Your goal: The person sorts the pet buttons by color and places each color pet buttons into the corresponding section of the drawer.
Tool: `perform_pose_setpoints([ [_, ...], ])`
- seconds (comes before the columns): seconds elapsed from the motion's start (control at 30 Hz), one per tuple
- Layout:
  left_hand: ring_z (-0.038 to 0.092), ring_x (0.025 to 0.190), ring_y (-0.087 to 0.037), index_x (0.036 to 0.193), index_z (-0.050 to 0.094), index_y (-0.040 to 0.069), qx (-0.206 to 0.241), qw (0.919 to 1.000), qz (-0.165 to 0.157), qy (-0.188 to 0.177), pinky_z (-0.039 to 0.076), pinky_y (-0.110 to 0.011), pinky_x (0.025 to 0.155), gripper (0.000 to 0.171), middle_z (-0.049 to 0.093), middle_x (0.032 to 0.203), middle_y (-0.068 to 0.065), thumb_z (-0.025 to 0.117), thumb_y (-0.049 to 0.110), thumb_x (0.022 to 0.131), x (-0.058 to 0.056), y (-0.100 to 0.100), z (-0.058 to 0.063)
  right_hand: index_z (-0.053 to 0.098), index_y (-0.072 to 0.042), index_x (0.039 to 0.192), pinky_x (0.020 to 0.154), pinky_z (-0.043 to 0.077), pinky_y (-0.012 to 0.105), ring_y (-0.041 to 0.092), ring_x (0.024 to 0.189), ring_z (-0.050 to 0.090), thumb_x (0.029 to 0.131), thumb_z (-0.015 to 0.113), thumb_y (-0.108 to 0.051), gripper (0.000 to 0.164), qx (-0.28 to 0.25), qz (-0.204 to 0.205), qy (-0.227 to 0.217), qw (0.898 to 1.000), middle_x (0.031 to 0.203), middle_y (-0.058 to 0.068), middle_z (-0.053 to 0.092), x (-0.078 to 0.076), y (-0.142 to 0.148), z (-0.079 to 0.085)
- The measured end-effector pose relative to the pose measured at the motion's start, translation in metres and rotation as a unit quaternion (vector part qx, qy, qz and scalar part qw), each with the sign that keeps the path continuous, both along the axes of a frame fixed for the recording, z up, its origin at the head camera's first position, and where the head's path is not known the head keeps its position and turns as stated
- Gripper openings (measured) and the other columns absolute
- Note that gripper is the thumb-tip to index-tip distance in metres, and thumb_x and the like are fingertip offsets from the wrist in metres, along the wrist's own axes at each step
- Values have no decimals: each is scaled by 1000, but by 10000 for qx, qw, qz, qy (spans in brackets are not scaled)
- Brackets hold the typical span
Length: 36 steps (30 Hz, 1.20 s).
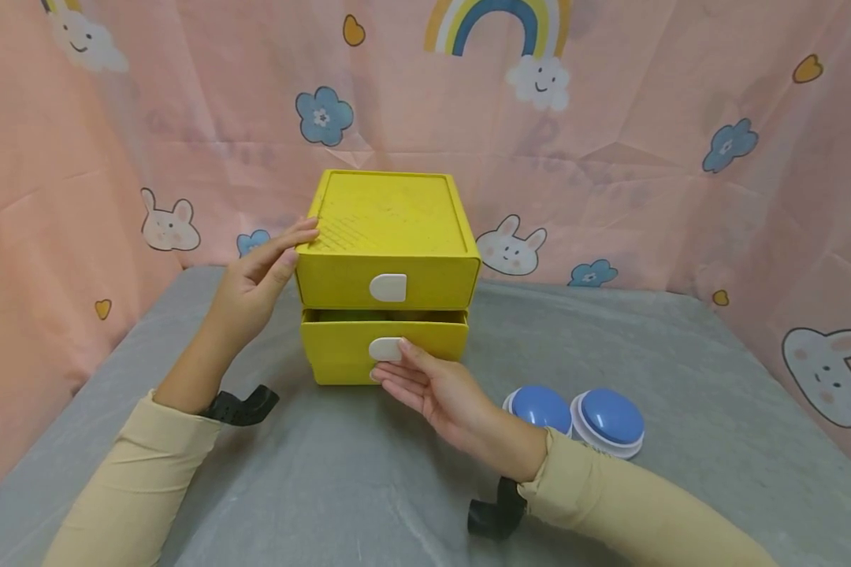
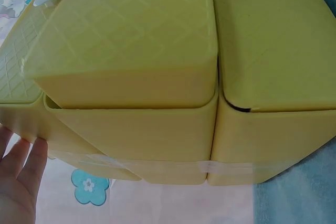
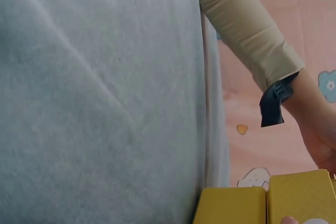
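Observation:
A yellow two-drawer box (image 1: 390,213) stands on the grey cloth. Its lower drawer (image 1: 340,346) is pulled slightly out, with a dark gap along the top. My left hand (image 1: 248,295) rests against the box's upper left edge, and in the left wrist view its fingertips touch the yellow side. With my right hand (image 1: 447,394) I hold the lower drawer's white handle (image 1: 384,349), thumb on it and the other fingers underneath. Above that, the upper drawer (image 1: 326,282) is closed, its own white handle (image 1: 388,288) untouched. The right wrist view shows little of the right hand.
Two blue-topped round push buttons (image 1: 613,416) with white bases sit on the grey cloth (image 1: 709,378), near the right forearm. A pink patterned curtain (image 1: 645,157) surrounds the table at the back and sides. Each wrist wears a black mount (image 1: 244,405).

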<state>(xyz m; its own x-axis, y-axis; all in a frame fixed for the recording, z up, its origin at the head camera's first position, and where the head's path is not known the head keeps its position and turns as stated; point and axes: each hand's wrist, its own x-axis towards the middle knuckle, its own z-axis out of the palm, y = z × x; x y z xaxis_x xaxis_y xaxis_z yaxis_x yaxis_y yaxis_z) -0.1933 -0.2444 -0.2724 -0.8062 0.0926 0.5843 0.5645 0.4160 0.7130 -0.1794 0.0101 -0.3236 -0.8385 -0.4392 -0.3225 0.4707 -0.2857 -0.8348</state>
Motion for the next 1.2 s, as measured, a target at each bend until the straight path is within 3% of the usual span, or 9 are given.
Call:
perform_pose_setpoints([
  [0.17,37,147,-9,140,58,11,-4,10000,-3,2,36,-13,113,36,49,153,-1,43,18,107,0,0,0,59,3,123,92,58,30,19,94,74,104,53,-24,33,-54,-97,-59,9999,104,11,74,-6,-3,1],
  [0.6,36,148,-10,139,58,10,-32,10000,36,2,36,-13,114,36,48,154,-1,44,18,107,0,0,1,57,5,128,88,60,26,15,91,73,105,50,-23,36,-9,-92,82,9999,100,8,73,-17,-5,1],
  [0.87,37,148,-10,138,59,8,35,10000,8,70,36,-12,113,36,49,153,-4,44,17,107,1,0,2,62,-1,113,91,59,28,18,93,73,105,51,-23,25,85,-87,73,9999,98,8,73,-21,-5,1],
  [1.03,35,148,-10,139,58,9,6,10000,-23,41,36,-12,113,36,48,154,-3,44,17,107,1,0,1,59,4,123,98,56,35,22,100,72,103,54,-24,34,308,-15,142,9994,106,12,72,-20,0,0],
  [1.2,35,148,-10,140,58,9,18,10000,-47,9,35,-12,114,36,47,154,-2,44,17,107,0,0,0,55,11,130,95,58,34,20,99,73,103,55,-24,43,706,193,204,9971,106,13,73,-17,7,-5],
])
